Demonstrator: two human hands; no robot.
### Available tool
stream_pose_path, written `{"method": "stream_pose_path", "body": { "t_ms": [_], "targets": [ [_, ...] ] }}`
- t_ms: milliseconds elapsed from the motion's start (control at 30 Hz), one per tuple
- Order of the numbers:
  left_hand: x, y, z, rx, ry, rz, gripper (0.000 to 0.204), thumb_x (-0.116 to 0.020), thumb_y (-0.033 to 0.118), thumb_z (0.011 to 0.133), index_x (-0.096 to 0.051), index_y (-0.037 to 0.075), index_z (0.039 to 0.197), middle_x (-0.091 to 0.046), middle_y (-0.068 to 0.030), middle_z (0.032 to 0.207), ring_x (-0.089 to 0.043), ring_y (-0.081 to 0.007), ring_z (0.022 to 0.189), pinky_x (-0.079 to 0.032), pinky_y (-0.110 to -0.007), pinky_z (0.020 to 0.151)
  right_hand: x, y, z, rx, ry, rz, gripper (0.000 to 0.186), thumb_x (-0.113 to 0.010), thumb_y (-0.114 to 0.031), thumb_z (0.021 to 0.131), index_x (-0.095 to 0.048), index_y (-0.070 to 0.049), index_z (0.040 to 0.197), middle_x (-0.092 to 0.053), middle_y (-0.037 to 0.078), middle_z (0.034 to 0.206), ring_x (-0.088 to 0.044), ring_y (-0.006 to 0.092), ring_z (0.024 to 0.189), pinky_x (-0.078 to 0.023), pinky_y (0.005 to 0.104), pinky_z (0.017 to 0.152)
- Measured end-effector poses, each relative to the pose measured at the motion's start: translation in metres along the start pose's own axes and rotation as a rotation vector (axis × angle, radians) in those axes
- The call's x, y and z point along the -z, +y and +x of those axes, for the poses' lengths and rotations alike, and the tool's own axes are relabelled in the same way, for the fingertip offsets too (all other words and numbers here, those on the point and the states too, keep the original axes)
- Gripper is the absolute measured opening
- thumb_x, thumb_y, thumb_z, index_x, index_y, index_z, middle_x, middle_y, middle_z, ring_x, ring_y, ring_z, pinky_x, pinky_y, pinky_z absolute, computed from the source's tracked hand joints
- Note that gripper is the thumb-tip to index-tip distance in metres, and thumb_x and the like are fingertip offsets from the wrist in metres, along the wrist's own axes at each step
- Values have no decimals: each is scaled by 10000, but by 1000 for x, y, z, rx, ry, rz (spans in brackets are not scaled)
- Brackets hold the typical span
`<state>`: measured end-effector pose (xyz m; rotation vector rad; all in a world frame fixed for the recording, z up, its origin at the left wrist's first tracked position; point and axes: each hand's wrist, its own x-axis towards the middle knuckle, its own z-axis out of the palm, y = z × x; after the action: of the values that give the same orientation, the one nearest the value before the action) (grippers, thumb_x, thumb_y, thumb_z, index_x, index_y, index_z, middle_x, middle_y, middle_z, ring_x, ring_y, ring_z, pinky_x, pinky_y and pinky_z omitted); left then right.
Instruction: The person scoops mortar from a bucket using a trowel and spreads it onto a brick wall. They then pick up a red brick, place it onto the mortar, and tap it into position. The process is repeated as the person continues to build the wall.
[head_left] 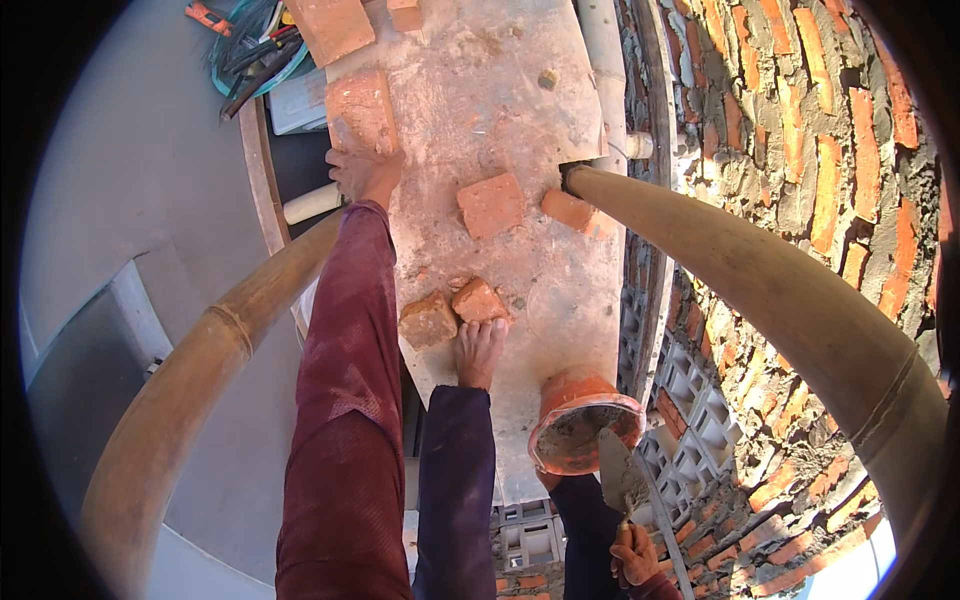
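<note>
Gripping a trowel [622,478] by its handle, the right hand [637,556] sits low in frame, blade tip over the orange mortar bucket [583,433], probably for scooping. Bucket contents are hard to make out. A bare foot [479,352] stands on the plank [520,120] beside brick chunks [452,312]. Farther out, the left hand [362,172] clasps a whole brick [361,112] at its near edge; fingers mostly hidden. Curved brick wall [800,130] runs along the right.

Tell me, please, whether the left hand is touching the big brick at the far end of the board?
Touching. In the head view the left hand reaches out along the board, and its fingers rest on the near edge of the big brick, with no gap showing.
</note>
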<state>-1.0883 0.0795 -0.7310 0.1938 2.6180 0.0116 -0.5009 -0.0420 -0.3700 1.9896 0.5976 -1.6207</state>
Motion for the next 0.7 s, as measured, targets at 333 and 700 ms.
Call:
{"method": "stream_pose_path", "body": {
  "t_ms": [333,700],
  "targets": [
    [80,-41,-165,296,-1023,-1922,709,-663,489,777,-436,114,1335,-480,-152,1341,-456,-349,1235,-420,-536,951,16,-24,-90,236,-28,-68,367,-609,-99,765,-427,17,1061,-538,88,688,-526,162,458,-442,290,415],
    [226,-203,-548,114,-1413,-1970,920,-824,270,646,-356,44,1406,-445,-124,1397,-436,-275,1287,-366,-444,1058,58,20,-232,748,-112,217,404,-677,-251,854,-405,-6,1027,-585,173,1013,-646,214,783,-505,241,424]
  ]
}}
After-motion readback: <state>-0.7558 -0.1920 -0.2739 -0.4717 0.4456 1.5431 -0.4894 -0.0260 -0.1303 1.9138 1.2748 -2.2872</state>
